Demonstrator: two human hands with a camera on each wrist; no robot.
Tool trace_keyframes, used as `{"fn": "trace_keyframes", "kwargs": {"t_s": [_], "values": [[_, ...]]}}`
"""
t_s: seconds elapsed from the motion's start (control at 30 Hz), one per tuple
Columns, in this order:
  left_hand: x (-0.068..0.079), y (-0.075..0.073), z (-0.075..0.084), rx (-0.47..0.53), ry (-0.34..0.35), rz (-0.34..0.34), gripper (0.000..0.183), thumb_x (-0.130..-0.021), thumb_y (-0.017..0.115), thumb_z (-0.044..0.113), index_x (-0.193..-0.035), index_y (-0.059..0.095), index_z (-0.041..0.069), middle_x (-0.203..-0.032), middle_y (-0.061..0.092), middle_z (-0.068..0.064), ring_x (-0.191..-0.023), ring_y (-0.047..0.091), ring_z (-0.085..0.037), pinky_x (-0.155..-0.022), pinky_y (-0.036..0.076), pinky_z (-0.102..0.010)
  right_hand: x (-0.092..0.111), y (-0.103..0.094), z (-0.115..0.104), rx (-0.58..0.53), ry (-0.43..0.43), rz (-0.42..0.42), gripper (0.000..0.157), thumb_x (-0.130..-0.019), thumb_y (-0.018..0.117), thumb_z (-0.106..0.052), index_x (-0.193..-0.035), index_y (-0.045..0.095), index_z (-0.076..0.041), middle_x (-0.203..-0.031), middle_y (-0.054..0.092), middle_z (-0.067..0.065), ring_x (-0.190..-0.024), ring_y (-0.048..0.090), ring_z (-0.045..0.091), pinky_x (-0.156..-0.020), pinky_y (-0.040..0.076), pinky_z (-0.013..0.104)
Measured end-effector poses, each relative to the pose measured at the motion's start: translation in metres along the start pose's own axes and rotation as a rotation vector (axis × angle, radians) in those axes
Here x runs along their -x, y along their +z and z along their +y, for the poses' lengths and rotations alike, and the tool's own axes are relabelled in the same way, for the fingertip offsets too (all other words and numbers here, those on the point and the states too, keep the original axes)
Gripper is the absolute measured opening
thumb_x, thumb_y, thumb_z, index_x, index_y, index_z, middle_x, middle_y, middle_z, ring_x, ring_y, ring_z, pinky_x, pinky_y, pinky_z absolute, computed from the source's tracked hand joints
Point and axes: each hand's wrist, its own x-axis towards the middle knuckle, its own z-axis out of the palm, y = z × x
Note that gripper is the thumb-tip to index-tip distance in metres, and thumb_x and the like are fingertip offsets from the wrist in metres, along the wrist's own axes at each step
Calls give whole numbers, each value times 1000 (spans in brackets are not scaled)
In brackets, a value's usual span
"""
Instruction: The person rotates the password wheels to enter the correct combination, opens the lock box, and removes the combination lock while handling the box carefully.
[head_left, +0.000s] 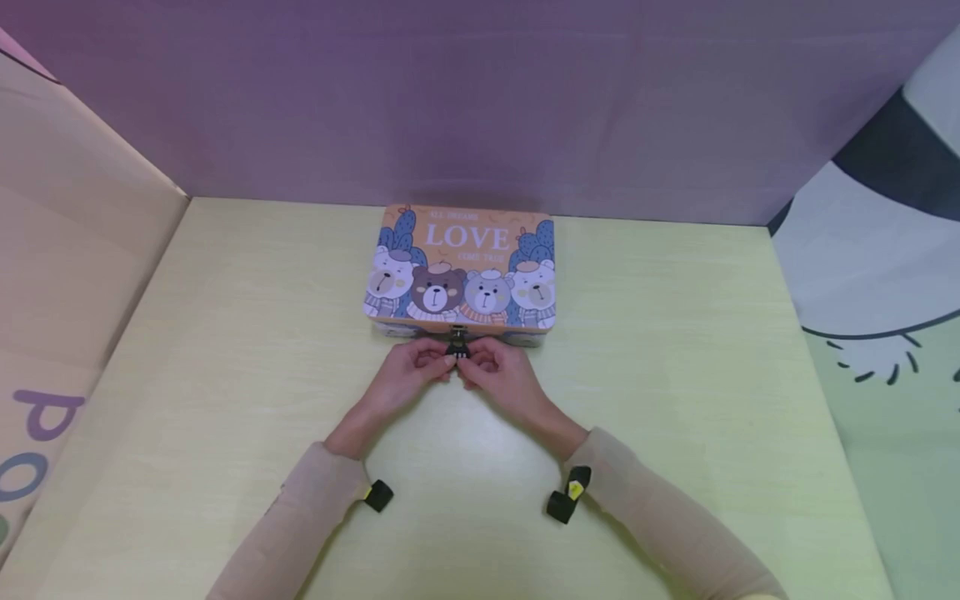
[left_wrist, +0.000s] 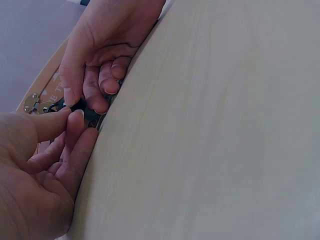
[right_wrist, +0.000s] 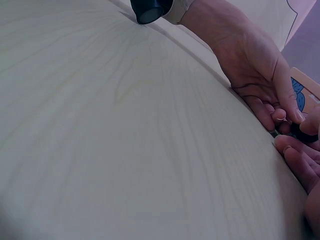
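A small black combination padlock (head_left: 458, 353) hangs at the metal clasp (head_left: 457, 331) on the front of a tin box. The box (head_left: 468, 237) has an orange lid with cartoon bears and the word LOVE. My left hand (head_left: 405, 372) pinches the padlock from the left, thumb and fingers on its side. From the other side, my right hand (head_left: 507, 377) holds it between thumb and curled fingers. In the left wrist view the clasp (left_wrist: 35, 103) shows beside the fingertips, which hide much of the padlock. Only a dark bit of the padlock (right_wrist: 303, 134) appears in the right wrist view.
The box stands on a pale wooden table (head_left: 675, 375), near its back edge. Behind it rises a purple backdrop (head_left: 480, 100), with printed panels to the left and right. Black wrist cameras (head_left: 379, 496) sit at both sleeves.
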Motion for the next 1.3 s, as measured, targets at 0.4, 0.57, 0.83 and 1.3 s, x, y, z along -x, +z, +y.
{"fn": "trace_keyframes", "kwargs": {"t_s": [0.4, 0.57, 0.83, 1.3], "values": [[2, 0, -1, 0, 22, 12, 26, -95, 64, 9, -116, 61, -5, -105, 68, -18, -87, 68, -21, -81, 58, -28, 0, 0, 1, -21, -13, -1, 16, -92, 67, -11, -105, 64, -1, -87, 69, 9, -73, 68, 22, -68, 61, 32], [2, -1, -2, 4, 31, 8, 24, -95, 63, 9, -115, 62, -5, -104, 68, -18, -86, 68, -20, -80, 58, -28, 0, 0, 2, -36, -6, -2, 16, -92, 66, -10, -105, 64, -1, -88, 69, 11, -74, 68, 23, -68, 61, 33], [2, -1, -1, 3, 29, 7, 23, -95, 63, 8, -114, 62, -5, -104, 68, -17, -85, 68, -18, -80, 58, -27, -1, 0, 2, -52, 2, -9, 16, -93, 67, -11, -104, 65, -1, -88, 69, 13, -75, 68, 26, -69, 61, 34], [2, -1, -1, 4, 22, 3, 26, -95, 63, 9, -117, 60, -6, -106, 68, -19, -87, 68, -20, -81, 58, -28, -1, 0, 2, -19, -10, -7, 20, -92, 67, -11, -109, 64, 0, -88, 69, 9, -74, 68, 22, -68, 61, 32]]}}
